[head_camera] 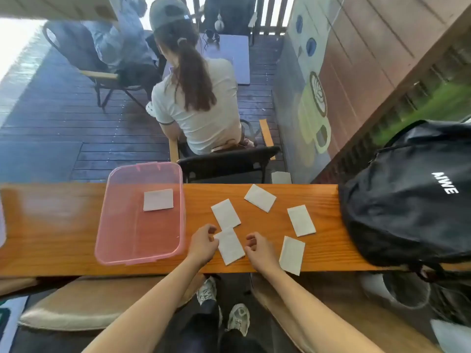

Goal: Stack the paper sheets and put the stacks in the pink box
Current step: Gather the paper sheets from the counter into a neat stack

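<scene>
Wooden decking lies beyond your narrow table [63, 225]. Your left hand [204, 243] pinches the left edge of a paper sheet [230, 247] near the table's near edge; your right hand [257, 250] rests just beside that sheet's right edge, fingers curled and holding nothing. Four more sheets [300, 220] lie scattered toward the far and right edges, one overhanging the near edge. Left of your hands sits the pink box [109, 220], jutting past the far edge, a paper stack [158, 200] inside. A black backpack [407, 200] covers the right end.
</scene>
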